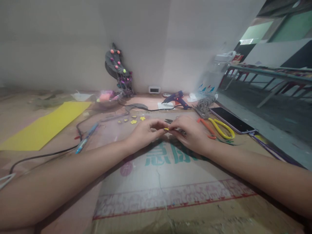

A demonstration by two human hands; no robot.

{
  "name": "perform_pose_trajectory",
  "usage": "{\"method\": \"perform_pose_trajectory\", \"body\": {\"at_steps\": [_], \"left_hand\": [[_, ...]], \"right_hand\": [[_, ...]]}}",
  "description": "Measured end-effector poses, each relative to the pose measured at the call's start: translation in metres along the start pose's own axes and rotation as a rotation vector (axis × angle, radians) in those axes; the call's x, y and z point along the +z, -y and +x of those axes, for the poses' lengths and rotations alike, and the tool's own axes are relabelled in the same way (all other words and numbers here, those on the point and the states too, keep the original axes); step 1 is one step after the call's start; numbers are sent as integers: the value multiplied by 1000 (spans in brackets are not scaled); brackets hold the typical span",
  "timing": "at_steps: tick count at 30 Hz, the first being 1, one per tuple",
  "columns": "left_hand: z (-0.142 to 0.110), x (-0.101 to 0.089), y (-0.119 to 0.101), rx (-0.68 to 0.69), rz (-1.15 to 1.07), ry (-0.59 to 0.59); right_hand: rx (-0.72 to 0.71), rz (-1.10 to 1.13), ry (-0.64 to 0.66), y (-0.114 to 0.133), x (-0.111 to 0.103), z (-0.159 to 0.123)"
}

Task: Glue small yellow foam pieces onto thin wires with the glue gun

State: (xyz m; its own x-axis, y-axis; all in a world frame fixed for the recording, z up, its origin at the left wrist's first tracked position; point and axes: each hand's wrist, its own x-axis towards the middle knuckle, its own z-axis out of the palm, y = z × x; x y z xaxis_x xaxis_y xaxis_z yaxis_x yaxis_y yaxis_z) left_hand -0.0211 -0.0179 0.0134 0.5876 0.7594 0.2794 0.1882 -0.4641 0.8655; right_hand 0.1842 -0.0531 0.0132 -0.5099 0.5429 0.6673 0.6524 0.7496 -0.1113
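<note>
Both hands meet over the middle of the table in the head view. A small yellow piece [166,129] is pinched between the fingertips of my left hand [151,130] and my right hand [186,130]. Most of it is hidden by the fingers, so its exact shape cannot be made out. Just left of my left hand lie yellow flower cutouts [134,122], with several smaller yellow bits [126,120] beside them. Behind the fingertips a dark pointed metal tool [168,121] shows in part. My right hand is nearest to the orange-handled tool [207,128].
A blue glue gun [175,98] rests at the back, its black cord running left. Yellow-handled pliers [221,128] and a phone [232,120] lie at right. A yellow sheet [48,126] and a blue pen [87,137] lie at left. A decorated grey crescent [115,65] leans against the wall.
</note>
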Motion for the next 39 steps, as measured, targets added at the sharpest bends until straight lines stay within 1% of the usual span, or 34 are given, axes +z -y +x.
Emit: {"method": "perform_pose_trajectory", "body": {"at_steps": [5, 9, 12, 17, 19, 21, 23, 25, 28, 31, 35, 37, 39], "left_hand": [[0, -1, 2, 6, 29, 10], [-1, -2, -2, -16, 38, 10], [0, -2, -4, -10, 71, -15], [1, -3, -3, -21, 103, -57], [2, -3, -2, -32, 119, -78], [2, -3, -1, -34, 141, -103], [3, -2, 0, -25, 144, -108], [3, -2, 1, -19, 128, -104], [4, -2, 2, -26, 91, -110], [4, -2, 5, -26, 63, -109], [5, -2, 9, -19, 35, -94], [6, -2, 10, -20, 25, -88], [6, -2, 12, -23, 15, -89]], "right_hand": [[130, 30, 27, -1, -1, 1], [158, 35, 41, -1, 0, 2], [177, 29, 53, -2, 1, 2], [273, 33, 84, -4, 0, 2], [260, 32, 80, -5, -1, 2], [207, 30, 90, -5, 0, 1], [148, 30, 116, -4, -1, 1], [121, 31, 124, -4, -2, 2], [162, 13, 45, -7, -8, 5], [263, -29, -43, -17, -17, 9], [398, -79, -117, -43, -28, 10], [464, -102, -125, -58, -31, 8], [538, -115, -102, -73, -33, 6]]}}
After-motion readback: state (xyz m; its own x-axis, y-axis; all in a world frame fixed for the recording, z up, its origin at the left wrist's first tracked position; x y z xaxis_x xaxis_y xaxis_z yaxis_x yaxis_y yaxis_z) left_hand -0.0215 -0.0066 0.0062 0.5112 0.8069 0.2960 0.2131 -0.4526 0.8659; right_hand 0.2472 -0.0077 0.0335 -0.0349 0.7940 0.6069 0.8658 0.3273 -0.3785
